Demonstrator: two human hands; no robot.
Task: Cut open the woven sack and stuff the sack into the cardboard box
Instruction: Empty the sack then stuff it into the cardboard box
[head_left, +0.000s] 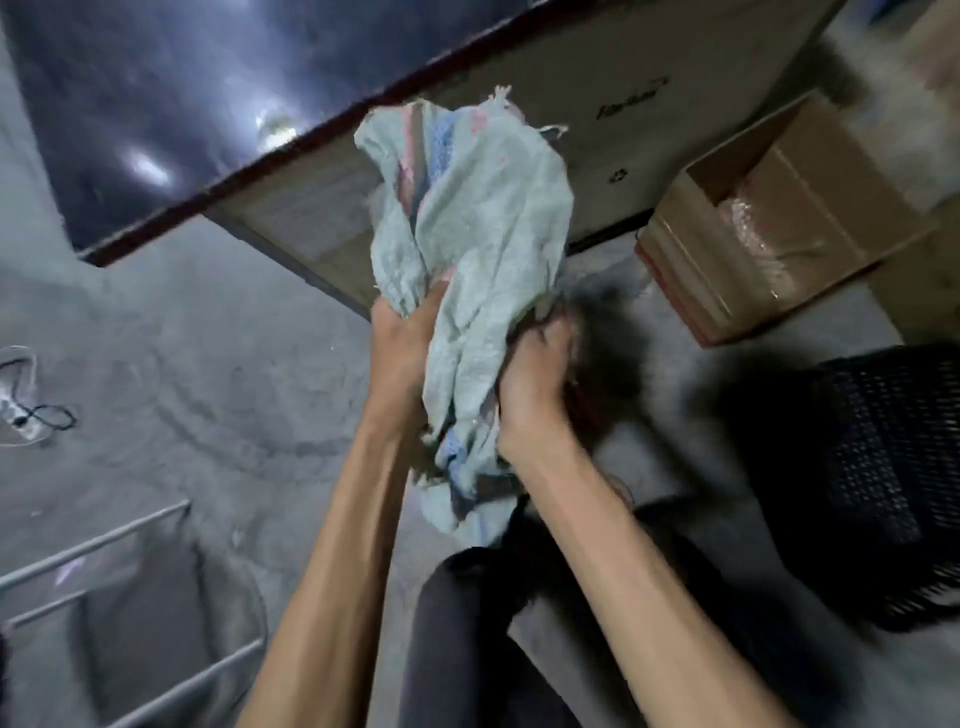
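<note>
A crumpled pale green woven sack (483, 208) with pink and blue stripes hangs bunched in the air in front of me. My left hand (402, 343) grips its left side and my right hand (530, 374) is closed on its right side, both at mid height. The sack's lower end (457, 499) dangles between my forearms. An open cardboard box (675, 249) stands on the floor to the right, with clear plastic wrap visible inside. The sack is held well left of and above that box.
A large flat cardboard carton (649, 78) lies behind the sack, beside a dark glossy panel (156, 78). A black mesh basket (872, 457) sits at the right. Metal rack bars (104, 540) are at lower left. A black cord (41, 415) lies on the grey concrete floor.
</note>
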